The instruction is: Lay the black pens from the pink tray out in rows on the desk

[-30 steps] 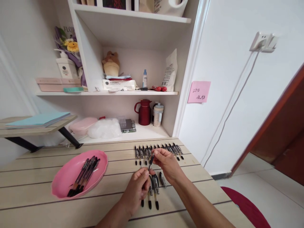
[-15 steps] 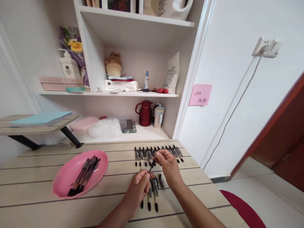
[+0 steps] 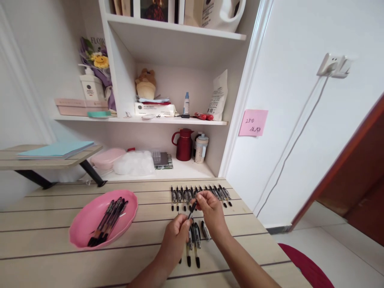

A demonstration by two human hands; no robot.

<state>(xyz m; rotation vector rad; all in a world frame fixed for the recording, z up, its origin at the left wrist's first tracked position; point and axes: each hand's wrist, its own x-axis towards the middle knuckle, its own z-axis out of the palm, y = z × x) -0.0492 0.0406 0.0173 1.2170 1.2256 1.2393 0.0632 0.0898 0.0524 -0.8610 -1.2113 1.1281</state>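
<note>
My left hand [image 3: 174, 239] and my right hand [image 3: 210, 211] are both closed on one black pen [image 3: 192, 209], held tilted just above the wooden table [image 3: 45, 260]. The left pinches its lower end, the right its upper end. Below my hands lie a few more black pens [image 3: 193, 242] in a loose group. Beyond them a row of several pens [image 3: 183, 195] is lined up side by side. A pink oval dish [image 3: 87, 224] at the left holds several dark pens [image 3: 106, 222].
A white shelf unit [image 3: 168, 120] stands behind the table with a red jug [image 3: 183, 144], a cup, a bag and boxes. A low wooden bench [image 3: 51, 154] with blue sheets is at the left. A pink note [image 3: 253, 122] hangs on the wall; a door is at the right.
My hands have stayed together on the pen, the right hand dropping slightly toward the left. The camera has tilted a little, shifting the scene.
</note>
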